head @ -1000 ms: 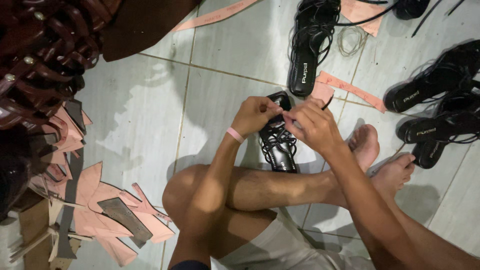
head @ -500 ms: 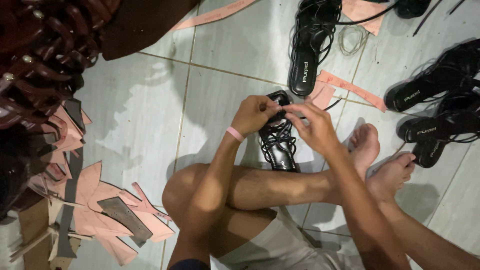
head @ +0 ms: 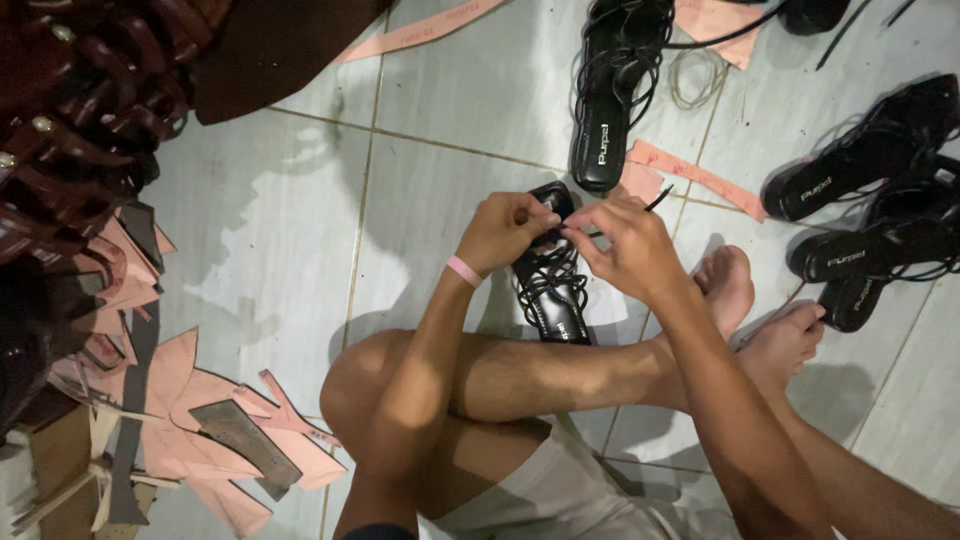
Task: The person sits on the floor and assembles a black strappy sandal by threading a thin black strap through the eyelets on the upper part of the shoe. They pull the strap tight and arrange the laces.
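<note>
Currently both hands meet over black strappy sandal on tiled floor, just beyond crossed shin. Left hand pinched on strap at sandal's far end; right hand pinched narrow on thin black lace. Sandal's long axis runs away from body, heel nearer knee. Finished black sandals toward right edge; pink cut-outs at left.
</note>
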